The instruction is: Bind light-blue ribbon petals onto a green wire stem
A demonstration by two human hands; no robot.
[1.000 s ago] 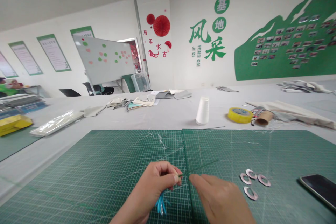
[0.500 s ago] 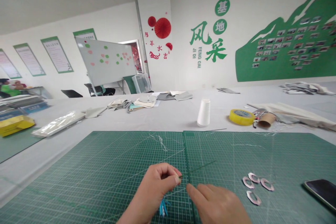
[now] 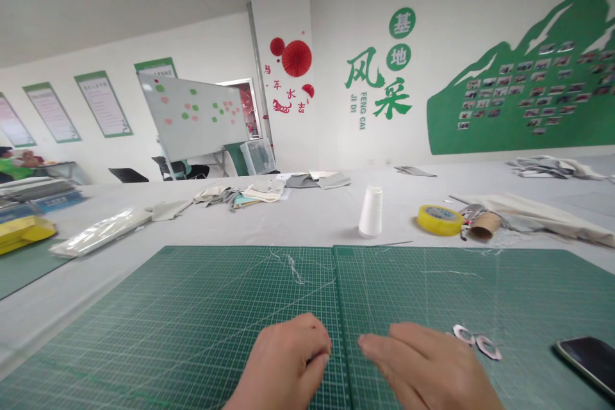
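My left hand (image 3: pixel 286 362) is above the green cutting mat (image 3: pixel 202 307), left of the seam, with its fingers curled in and the thumb against them. Whatever it pinches is too small or too hidden to make out. My right hand (image 3: pixel 430 365) is across the seam, its fingers pressed together and pointing at the left one; what lies between them is hidden. A gap separates the two hands. Just past the right hand lie pinkish-white rings with dark edges (image 3: pixel 489 347), partly covered by it.
A white thread cone (image 3: pixel 371 213), a yellow tape roll (image 3: pixel 439 220) and a brown cardboard tube (image 3: pixel 485 225) stand behind the mat. A phone (image 3: pixel 590 362) lies at right. Loose white threads (image 3: pixel 295 270) lie on the mat. Fabric pieces (image 3: pixel 262 191) and a plastic-wrapped packet (image 3: pixel 103 230) lie farther back.
My right hand has moved right and now covers some of the rings. My left hand has turned and dropped slightly; the blue strips below it are out of sight. The view has tilted up slightly.
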